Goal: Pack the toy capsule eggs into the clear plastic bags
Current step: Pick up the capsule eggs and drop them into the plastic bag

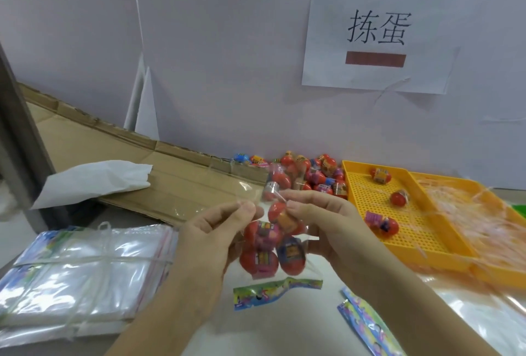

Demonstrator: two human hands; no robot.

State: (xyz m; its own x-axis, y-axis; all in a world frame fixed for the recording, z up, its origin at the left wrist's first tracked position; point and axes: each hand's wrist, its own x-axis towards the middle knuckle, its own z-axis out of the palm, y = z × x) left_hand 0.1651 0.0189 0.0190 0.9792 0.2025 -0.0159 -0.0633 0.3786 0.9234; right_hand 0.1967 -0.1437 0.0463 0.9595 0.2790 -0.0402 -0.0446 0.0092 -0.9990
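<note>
Table [270,324], cardboard [182,182], yellow trays [370,202], egg pile [318,176], perhaps partition wall [227,56]

The filled bag [270,247] pinched between your left hand [210,239] and right hand [321,227] hangs mid-table. Ahead, the path over the flat cardboard [182,179] to the egg heap [310,176] at the wall is open. The tied bag bundle [85,264] blocks your left, with a grey post [22,142] behind. On the right, the yellow mesh tray [367,193] sits near your right hand, and the film-filled tray [495,277] lies beyond. Bare table [284,321] shows between your forearms, beside the printed cards [276,288].
</note>
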